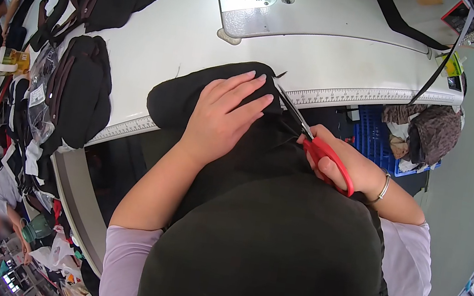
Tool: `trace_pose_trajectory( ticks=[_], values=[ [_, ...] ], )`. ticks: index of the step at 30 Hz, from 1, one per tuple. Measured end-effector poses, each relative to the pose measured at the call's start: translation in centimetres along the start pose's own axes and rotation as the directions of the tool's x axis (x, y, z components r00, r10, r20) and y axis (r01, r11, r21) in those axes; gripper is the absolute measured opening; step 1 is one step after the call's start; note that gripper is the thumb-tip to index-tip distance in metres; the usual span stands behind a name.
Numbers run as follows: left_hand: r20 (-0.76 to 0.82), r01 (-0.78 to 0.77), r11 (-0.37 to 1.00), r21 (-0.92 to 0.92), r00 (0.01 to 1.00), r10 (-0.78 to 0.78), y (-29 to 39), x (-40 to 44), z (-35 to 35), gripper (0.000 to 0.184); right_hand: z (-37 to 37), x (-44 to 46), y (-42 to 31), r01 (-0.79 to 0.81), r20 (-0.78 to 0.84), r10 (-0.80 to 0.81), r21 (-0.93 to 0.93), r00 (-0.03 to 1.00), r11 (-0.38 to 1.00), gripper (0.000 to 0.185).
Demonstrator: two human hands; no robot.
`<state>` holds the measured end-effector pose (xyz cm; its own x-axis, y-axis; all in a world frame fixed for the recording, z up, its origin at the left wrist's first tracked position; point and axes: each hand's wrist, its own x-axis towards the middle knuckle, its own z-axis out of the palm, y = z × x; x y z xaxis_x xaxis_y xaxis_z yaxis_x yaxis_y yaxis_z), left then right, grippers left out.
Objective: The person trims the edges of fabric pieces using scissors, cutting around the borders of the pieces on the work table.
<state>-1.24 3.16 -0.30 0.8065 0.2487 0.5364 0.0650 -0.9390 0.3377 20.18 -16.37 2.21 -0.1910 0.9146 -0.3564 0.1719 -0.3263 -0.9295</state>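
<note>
My left hand [222,111] lies flat, fingers stretched out, on a folded piece of black fabric [174,97] at the front edge of the white table. My right hand [338,162] is closed round the red handles of a pair of scissors [346,179]. The metal blades point up and left, along the right end of the black fabric. By their tip, a small dark bit sticks out from the fabric's corner. Whether the blades touch the cloth I cannot tell. Below both hands is my dark apron [266,243].
A sewing machine [322,14] stands behind the fabric. A ruler strip [365,95] runs along the table edge. Stacked black pieces [83,90] lie at left. A blue crate [375,134] with cloth sits at lower right. Another person [4,191] is at far left.
</note>
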Motion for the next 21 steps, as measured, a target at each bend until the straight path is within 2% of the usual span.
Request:
trace_pose_trajectory(
  ticks=[4, 7, 9, 13, 16, 18, 21],
  values=[
    [0.004, -0.018, 0.999, -0.052, 1.000, 0.018, 0.0, 0.1, -0.1, 0.039, 0.0, 0.5, -0.3, 0.023, 0.006, -0.023, -0.003, 1.000, 1.000, 0.090],
    [0.034, -0.040, 0.995, -0.086, 0.999, 0.043, 0.2, -0.1, 0.0, 0.038, -0.1, 1.0, -1.1, -0.042, 0.019, 0.042, -0.014, 0.999, 0.999, 0.089],
    [0.034, -0.048, 0.994, -0.098, 0.998, 0.052, 0.2, -0.1, -0.1, 0.039, -0.1, 1.3, -1.0, 0.017, -0.050, -0.022, -0.096, 0.999, 0.995, 0.075],
    [0.051, -0.058, 0.995, -0.084, 0.997, 0.063, 0.2, -0.1, -0.3, 0.038, -0.7, 1.6, -1.1, 0.008, -0.027, -0.012, -0.148, 1.000, 0.989, 0.075],
    [0.040, -0.052, 0.995, -0.088, 0.998, 0.055, 0.2, -0.1, -0.2, 0.037, -0.9, 1.8, -1.0, 0.081, -0.040, -0.092, -0.228, 0.995, 0.970, 0.074],
    [0.041, -0.051, 0.994, -0.101, 0.998, 0.056, 0.2, -0.2, -0.1, 0.036, -0.9, 1.9, -1.0, 0.021, -0.031, -0.026, -0.156, 0.999, 0.987, 0.093],
    [0.046, -0.054, 0.992, -0.114, 0.997, 0.060, 0.0, -0.2, -0.1, 0.035, -0.8, 1.9, -1.4, 0.025, -0.055, -0.036, -0.182, 0.998, 0.983, 0.095]
  ],
)
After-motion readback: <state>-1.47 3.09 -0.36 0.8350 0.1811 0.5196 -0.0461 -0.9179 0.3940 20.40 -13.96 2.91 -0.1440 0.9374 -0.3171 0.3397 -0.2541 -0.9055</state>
